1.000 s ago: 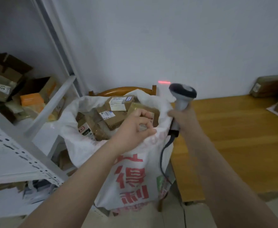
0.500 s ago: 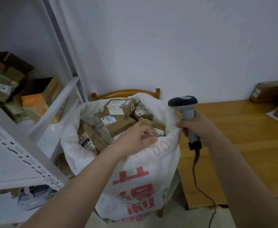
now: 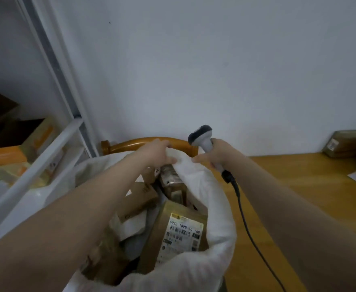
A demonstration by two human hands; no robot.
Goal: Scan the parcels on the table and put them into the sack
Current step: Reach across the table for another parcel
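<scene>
Parcels already crowded the white sack: brown cartons were stacked close to its rim, the nearest with its barcode label face up. The sack stood in front of a wooden chair back, just beside the table. The left hand had its fingers curled over the sack's far rim, gripping the fabric. The right hand was wrapped round the handle of the barcode scanner, with one digit stretched toward the same rim. Most of the job looked done. A brown parcel lay at the table's far right, and another was cut off by the frame edge, so those apparently remained to scan and bag.
</scene>
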